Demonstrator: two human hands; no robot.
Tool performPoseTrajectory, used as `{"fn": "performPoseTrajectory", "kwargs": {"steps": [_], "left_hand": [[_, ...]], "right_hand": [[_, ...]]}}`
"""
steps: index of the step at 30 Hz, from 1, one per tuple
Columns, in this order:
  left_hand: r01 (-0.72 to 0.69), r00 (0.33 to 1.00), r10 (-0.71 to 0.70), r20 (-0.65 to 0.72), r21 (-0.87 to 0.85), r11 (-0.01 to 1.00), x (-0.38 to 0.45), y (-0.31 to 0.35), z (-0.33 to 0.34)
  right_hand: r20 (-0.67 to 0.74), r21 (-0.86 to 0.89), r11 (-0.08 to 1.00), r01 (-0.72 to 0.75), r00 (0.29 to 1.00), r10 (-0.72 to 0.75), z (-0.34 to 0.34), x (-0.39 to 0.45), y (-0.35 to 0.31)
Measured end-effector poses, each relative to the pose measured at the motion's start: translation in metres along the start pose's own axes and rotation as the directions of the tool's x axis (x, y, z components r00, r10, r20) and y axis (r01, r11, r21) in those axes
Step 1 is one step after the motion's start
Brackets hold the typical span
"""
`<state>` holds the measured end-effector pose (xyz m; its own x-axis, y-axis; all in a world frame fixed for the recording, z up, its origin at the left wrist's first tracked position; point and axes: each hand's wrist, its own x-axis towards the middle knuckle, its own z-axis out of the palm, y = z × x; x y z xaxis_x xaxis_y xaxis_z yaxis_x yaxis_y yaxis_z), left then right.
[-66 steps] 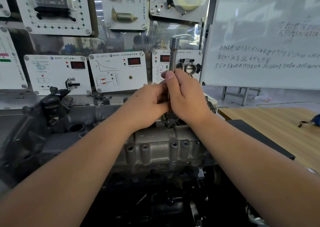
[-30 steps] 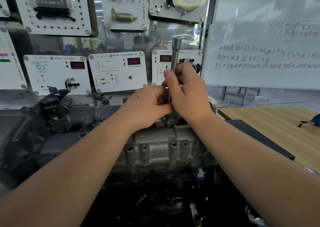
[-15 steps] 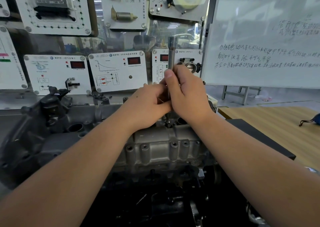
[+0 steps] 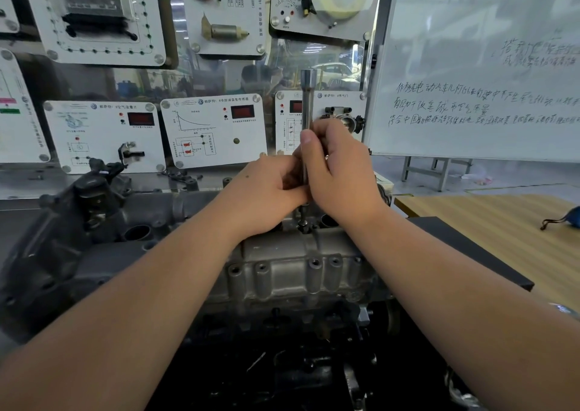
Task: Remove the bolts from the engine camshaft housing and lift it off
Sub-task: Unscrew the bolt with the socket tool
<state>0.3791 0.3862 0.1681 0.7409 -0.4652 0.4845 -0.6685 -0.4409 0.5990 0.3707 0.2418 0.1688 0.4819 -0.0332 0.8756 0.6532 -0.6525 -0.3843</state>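
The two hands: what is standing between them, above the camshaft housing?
In the head view, an upright metal extension bar stands between the left hand and right hand; both grip it, its tip on the camshaft housing.

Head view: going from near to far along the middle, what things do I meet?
Camshaft housing → hands, left and right, gripping the upright socket extension → sensor panels on the wall.

Two hands [image 4: 266,194], one socket extension [image 4: 307,106]
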Motion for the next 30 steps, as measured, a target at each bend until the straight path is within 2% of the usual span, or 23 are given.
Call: {"fn": "performPoseTrajectory", "kwargs": {"steps": [7,13,17,22,26,30], "left_hand": [[-0.011,1.0,0.012,-0.013,0.073,0.997,0.0021,-0.0044,-0.0005],[-0.034,0.999,0.034,0.028,0.003,0.999,-0.0008,-0.0007,-0.0002],[-0.042,0.999,0.041,0.01,0.031,0.999,-0.0005,-0.0009,-0.0013],[-0.03,1.0,0.03,-0.005,0.032,0.999,-0.0001,-0.0015,0.0],[-0.032,0.999,0.033,0.019,-0.022,0.999,-0.0037,0.0031,0.0001],[-0.053,0.999,0.053,0.0,-0.011,0.999,-0.0021,0.0016,-0.0014]], "right_hand": [[0.011,-0.011,0.999,0.041,0.999,-0.04,-0.0001,-0.0016,-0.0028],[0.046,-0.02,1.0,0.015,0.999,-0.014,0.0012,0.0008,-0.0035],[0.02,0.029,1.0,-0.003,1.0,0.003,-0.0005,-0.001,-0.0034],[0.014,-0.019,1.0,0.01,1.0,-0.01,0.0015,0.0,-0.0029],[0.03,0.047,0.998,-0.04,0.999,0.038,0.0011,0.0007,0.0],[0.049,0.054,0.999,-0.005,0.999,0.002,0.0002,0.0004,-0.0019]]}}
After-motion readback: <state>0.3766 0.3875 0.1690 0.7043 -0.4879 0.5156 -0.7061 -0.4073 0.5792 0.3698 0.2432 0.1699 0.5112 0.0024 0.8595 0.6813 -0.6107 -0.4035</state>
